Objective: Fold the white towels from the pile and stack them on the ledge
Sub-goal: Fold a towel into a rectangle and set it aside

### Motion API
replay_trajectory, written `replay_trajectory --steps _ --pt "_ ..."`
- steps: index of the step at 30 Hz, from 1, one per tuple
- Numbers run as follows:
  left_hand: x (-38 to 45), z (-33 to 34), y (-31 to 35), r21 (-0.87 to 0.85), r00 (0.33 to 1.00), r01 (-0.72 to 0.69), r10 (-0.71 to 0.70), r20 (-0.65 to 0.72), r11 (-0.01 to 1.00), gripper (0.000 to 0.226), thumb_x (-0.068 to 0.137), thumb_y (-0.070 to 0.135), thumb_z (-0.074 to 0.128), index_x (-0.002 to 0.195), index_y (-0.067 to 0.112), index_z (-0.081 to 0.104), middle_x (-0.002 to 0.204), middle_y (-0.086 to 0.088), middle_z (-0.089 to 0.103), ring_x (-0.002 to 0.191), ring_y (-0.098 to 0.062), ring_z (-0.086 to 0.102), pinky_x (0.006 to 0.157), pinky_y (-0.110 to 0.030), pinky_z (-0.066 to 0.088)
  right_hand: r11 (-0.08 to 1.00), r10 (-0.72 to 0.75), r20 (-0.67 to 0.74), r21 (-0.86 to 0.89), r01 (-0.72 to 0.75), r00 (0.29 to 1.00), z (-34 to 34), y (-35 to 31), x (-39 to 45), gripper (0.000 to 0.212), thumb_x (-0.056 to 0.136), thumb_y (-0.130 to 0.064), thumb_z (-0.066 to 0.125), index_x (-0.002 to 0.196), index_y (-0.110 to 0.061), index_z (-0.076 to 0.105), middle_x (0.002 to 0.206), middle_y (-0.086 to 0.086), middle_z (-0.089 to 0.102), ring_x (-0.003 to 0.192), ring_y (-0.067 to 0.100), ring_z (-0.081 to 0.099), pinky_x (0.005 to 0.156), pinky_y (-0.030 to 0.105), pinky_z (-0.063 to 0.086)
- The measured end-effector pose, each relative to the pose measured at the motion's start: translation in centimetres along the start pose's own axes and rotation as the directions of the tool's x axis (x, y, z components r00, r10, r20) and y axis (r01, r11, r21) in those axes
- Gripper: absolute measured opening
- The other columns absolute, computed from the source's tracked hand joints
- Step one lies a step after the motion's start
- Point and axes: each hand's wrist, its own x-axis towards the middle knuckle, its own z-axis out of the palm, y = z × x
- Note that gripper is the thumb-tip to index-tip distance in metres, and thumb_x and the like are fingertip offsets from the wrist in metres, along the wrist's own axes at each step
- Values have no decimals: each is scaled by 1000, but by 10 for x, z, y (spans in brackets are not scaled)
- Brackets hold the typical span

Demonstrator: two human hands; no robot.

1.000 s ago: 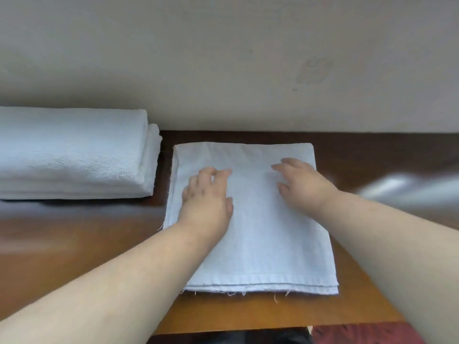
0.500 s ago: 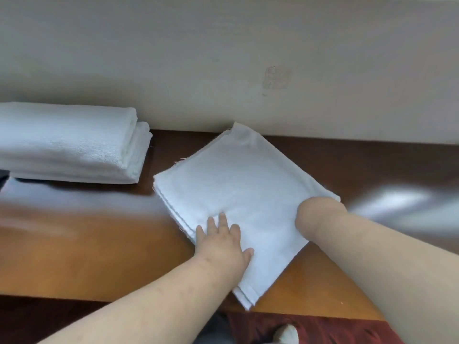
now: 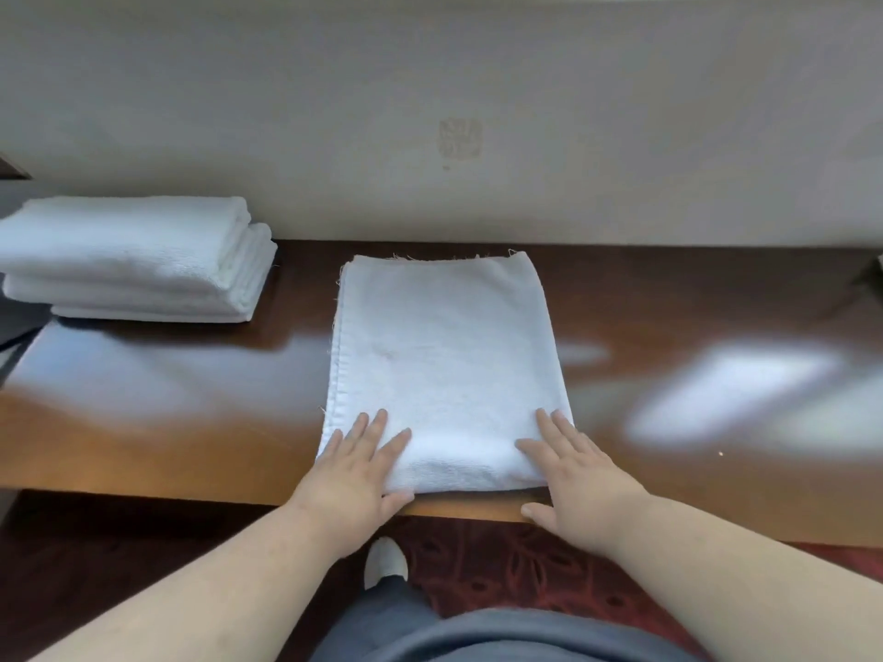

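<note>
A folded white towel (image 3: 446,365) lies flat on the glossy brown wooden ledge (image 3: 181,413), its folded edge at the ledge's front rim and its frayed edge toward the wall. My left hand (image 3: 356,480) rests palm down on the towel's near left corner, fingers spread. On the near right corner my right hand (image 3: 573,475) lies flat, with its thumb over the ledge's front rim. Neither hand grips the cloth. A stack of folded white towels (image 3: 138,260) sits at the far left of the ledge, against the wall.
A pale wall (image 3: 454,112) runs right behind the ledge. Below the front rim are dark red patterned carpet (image 3: 501,566), my grey-trousered leg and a white shoe (image 3: 384,561). A dark object shows at the left edge, beside the stack.
The towel has turned from a diagonal lie to square with the ledge, long side pointing at the wall. Both hands have shifted to its near corners and lie flat.
</note>
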Motion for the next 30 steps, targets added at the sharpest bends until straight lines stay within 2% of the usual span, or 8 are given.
replay_trajectory --steps 2,7,15,16,18,20,23,30 --pt "-11 9 -11 83 998 50 -52 26 995 74 103 45 31 151 26 -22 160 -4 -27 149 -23 -19 122 -38 -2 1000 -5 49 -14 6 999 6 7 -10 91 95 -50 53 158 -24 -7 164 6 -23 151 20 -21 124 35 9" --pt "-23 11 -20 130 986 154 -161 45 979 80 92 1 27 148 14 -28 159 -9 -27 150 -25 -16 122 -36 6 997 -41 55 -65 45 998 19 -8 -25 93 97 -47 50 157 -15 -14 163 11 -23 151 23 -19 122 33 4" --pt "-27 9 -17 214 979 193 -202 23 958 77 95 8 30 153 13 -21 162 -10 -20 151 -27 -10 122 -42 6 986 -48 -45 -164 40 998 19 3 -27 85 95 -40 53 159 -19 1 168 2 -3 154 21 2 120 37 19" --pt "-28 12 -19 215 985 172 -174 -10 961 79 96 14 38 155 16 -15 164 -10 -11 151 -28 -3 121 -42 11 985 -45 -50 -168 37 998 20 4 -27 86 93 -37 57 159 -21 5 167 2 4 153 22 7 119 37 21" --pt "-32 19 -26 157 992 84 -69 -103 984 91 80 24 71 153 18 16 155 -12 31 141 -30 33 111 -38 37 985 -41 -96 -171 24 995 23 6 -27 88 83 -35 71 156 -23 24 159 3 29 146 25 30 113 38 33" --pt "-35 24 -38 117 981 14 9 -195 993 98 40 15 91 127 22 45 116 -4 60 102 -23 62 77 -29 56 990 -29 -153 -138 7 988 28 9 -26 92 58 -40 90 141 -23 52 135 2 56 122 24 57 97 38 50" --pt "-36 21 -51 131 968 29 5 -253 991 87 26 2 83 104 23 50 89 2 56 71 -18 58 58 -28 52 995 -41 -244 -102 16 969 37 12 -23 86 38 -45 96 116 -25 66 108 -4 65 96 20 67 80 35 58" --pt "-27 3 -53 171 956 -12 61 -288 985 56 35 8 86 88 19 71 75 4 60 59 -19 59 58 -31 54 997 -76 -299 -40 67 951 32 10 -26 54 50 -29 86 99 -35 65 92 -16 63 87 15 64 76 30 55"
